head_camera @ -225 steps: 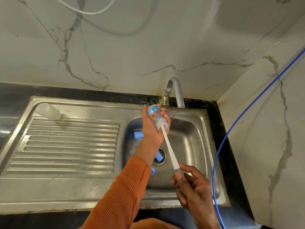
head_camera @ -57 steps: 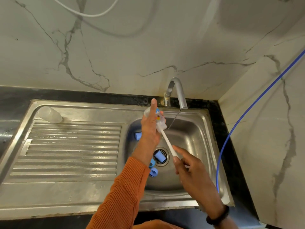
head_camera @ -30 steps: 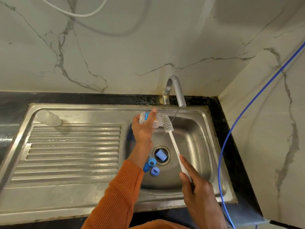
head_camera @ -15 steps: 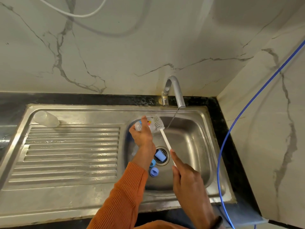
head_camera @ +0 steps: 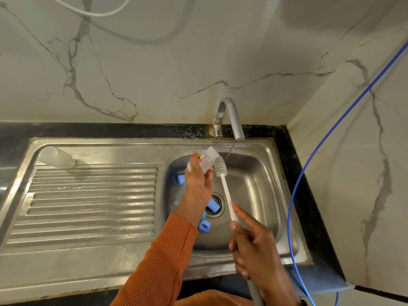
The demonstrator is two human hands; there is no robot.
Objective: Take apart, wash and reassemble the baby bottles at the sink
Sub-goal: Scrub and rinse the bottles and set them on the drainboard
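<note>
Nearest the sink's (head_camera: 254, 265) front rim, the right hand (head_camera: 256, 250) grips the brush (head_camera: 227, 195) by its handle, forefinger laid along the stem. Its bristle head sits just outside the mouth of the clear bottle (head_camera: 204, 161), which the left hand (head_camera: 197, 182) clasps over the basin. Blue bottle parts (head_camera: 204, 226) lie by the drain (one on it). Another bottle (head_camera: 56, 157) lies on the drainboard. Behind the sink, the tap (head_camera: 229, 115) trickles before a marble wall (head_camera: 154, 62); a blue hose (head_camera: 309, 160) hangs to the right.

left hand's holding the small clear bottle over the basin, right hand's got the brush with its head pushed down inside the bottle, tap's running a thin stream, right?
Not quite: the head view shows the brush head outside the bottle, beside its open mouth. The rest holds: left hand grips the bottle over the basin, right hand holds the brush, and the tap runs thin.
</note>
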